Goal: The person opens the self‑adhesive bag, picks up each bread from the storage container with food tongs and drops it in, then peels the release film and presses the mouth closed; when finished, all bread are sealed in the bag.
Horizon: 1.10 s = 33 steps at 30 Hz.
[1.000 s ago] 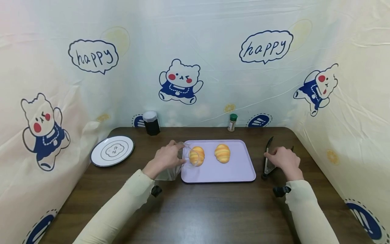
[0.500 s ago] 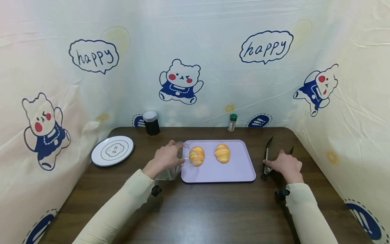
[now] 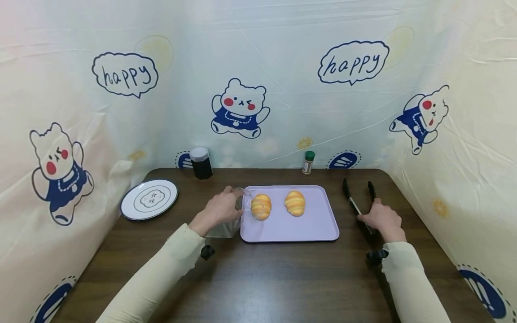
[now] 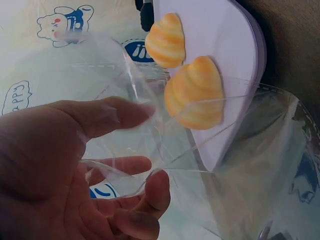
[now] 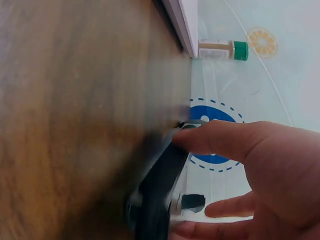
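Observation:
My left hand point(image 3: 220, 207) holds a clear plastic bag point(image 3: 221, 230) at its mouth, just left of the lilac tray point(image 3: 288, 229). In the left wrist view, the bag point(image 4: 260, 150) spreads open, with thumb and curled fingers at its edge. Two yellow striped bread rolls point(image 3: 295, 203) lie on the tray, the left one partly seen through the bag's film. At the right, my right hand point(image 3: 384, 220) grips black-and-silver tongs point(image 3: 355, 205) near their hinge end, arms spread and tips pointing away. The right wrist view shows thumb and fingers around the tongs point(image 5: 165, 175).
A white plate with a dark rim point(image 3: 130, 205) lies at the left. Along the back stand a dark jar with a pale lid point(image 3: 201, 165) and a small green-capped shaker point(image 3: 308, 163). A printed curtain point(image 3: 282, 121) encloses the brown table point(image 3: 258, 282).
My right hand has taken hold of the tongs; their tips have shifted left and their hinge end has come closer and to the right. The left hand with the bag is nearly still.

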{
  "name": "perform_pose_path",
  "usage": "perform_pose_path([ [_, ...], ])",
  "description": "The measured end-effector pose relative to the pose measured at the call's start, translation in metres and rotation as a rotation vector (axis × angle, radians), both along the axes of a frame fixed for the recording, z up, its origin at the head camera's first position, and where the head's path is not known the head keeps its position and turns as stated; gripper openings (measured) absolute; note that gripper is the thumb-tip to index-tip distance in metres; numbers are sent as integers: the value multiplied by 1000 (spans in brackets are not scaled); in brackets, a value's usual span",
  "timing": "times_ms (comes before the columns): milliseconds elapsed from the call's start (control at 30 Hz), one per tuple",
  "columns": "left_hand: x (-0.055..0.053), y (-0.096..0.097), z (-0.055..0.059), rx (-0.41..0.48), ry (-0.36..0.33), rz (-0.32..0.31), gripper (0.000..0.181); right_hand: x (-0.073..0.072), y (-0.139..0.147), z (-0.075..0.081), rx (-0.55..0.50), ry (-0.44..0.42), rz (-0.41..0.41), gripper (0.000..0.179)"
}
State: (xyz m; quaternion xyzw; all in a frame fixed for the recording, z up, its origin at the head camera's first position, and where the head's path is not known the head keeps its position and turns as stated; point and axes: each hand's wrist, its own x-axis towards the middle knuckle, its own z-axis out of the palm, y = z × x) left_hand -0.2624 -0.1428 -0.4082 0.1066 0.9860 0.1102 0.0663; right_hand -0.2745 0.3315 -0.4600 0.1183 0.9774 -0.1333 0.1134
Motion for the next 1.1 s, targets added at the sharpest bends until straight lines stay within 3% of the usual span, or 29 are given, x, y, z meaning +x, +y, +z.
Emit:
perform_pose_path([
  [233, -1, 0, 0, -6, -22, -8, 71, 2, 6, 1, -58, 2, -10, 84],
  [533, -1, 1, 5, 6, -63, -15, 82, -1, 11, -1, -65, 18, -8, 84],
  [867, -2, 1, 3, 35, -20, 2, 80, -2, 14, -1, -62, 54, 14, 68],
  [1100, 0, 0, 3, 43, -18, 11, 78, -3, 15, -1, -78, 65, -19, 76],
])
